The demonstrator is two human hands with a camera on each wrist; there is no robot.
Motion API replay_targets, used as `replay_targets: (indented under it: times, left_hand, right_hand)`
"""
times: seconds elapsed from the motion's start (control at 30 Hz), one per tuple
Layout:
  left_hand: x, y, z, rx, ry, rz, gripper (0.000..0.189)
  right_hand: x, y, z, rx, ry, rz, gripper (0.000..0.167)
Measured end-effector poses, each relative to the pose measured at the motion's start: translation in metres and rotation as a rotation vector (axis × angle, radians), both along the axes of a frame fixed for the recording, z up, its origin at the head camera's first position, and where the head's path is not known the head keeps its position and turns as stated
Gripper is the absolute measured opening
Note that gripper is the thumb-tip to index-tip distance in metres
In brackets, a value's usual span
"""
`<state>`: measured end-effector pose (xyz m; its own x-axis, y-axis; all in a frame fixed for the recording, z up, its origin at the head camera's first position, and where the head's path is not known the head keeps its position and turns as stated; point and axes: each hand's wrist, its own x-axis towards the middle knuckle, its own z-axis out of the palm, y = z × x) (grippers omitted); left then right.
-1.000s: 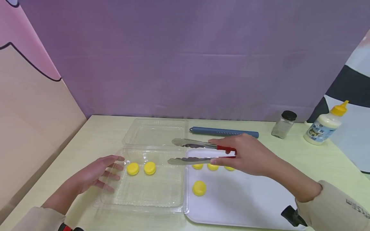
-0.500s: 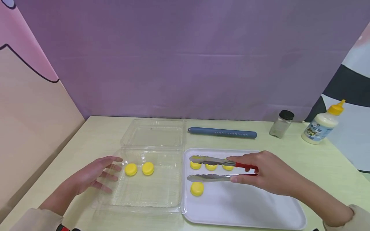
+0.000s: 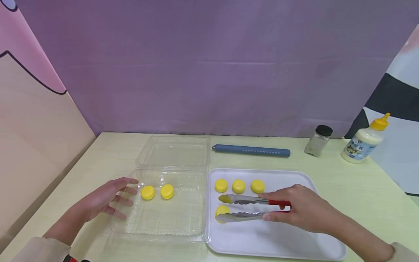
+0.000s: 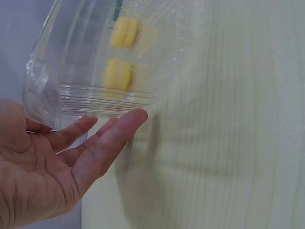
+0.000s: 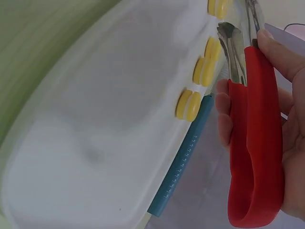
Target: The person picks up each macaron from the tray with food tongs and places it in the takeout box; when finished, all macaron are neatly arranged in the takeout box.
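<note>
My right hand [image 3: 298,209] grips red-handled metal tongs [image 3: 252,200], whose arms stand apart over the white tray. The tongs' tips overlap a yellow macaron [image 3: 222,210] at the tray's left, one on its far side and one over its near part. Behind it, several more macarons [image 3: 238,186] sit in a row. Two macarons [image 4: 117,74] lie in the clear plastic clamshell box [image 3: 170,220], side by side toward its left. My left hand [image 3: 106,200] is at the box's left wall, fingers loosely extended, fingertips right at the ridged side in the left wrist view.
The white tray [image 3: 278,240] stands right against the box. The box's lid [image 3: 175,153] lies folded back. Behind the tray lies a blue rod [image 3: 250,150]; a black-capped jar [image 3: 317,142] and a yellow-capped bottle [image 3: 363,145] stand at the back right.
My right hand has carried the spread tongs from over the box's right edge rightward and nearer, down over the tray's near macaron. My left hand stays in place at the box.
</note>
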<state>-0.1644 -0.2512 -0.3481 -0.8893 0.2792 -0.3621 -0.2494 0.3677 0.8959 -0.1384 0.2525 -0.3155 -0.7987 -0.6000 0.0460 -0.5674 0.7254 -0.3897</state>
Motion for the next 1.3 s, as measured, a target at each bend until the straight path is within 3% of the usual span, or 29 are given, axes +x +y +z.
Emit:
replay_targets:
  times: [0.33,0.57,1.1,1.3]
  left_hand:
    - [0.000,0.000,0.000,0.001,-0.004,0.000,0.056]
    - [-0.001,-0.001,0.000,0.002,-0.006,0.001,0.056]
    - [-0.001,-0.003,-0.001,0.007,0.001,-0.011,0.056]
    - [-0.001,-0.003,-0.001,0.010,0.002,-0.012,0.055]
  right_hand:
    - [0.000,-0.001,-0.009,0.017,0.037,0.005,0.055]
    - [0.001,-0.005,-0.012,0.022,-0.001,-0.028,0.058]
    - [0.004,-0.003,-0.018,-0.051,0.093,0.009,0.049]
    - [0.006,-0.003,-0.018,-0.042,0.066,-0.015,0.049]
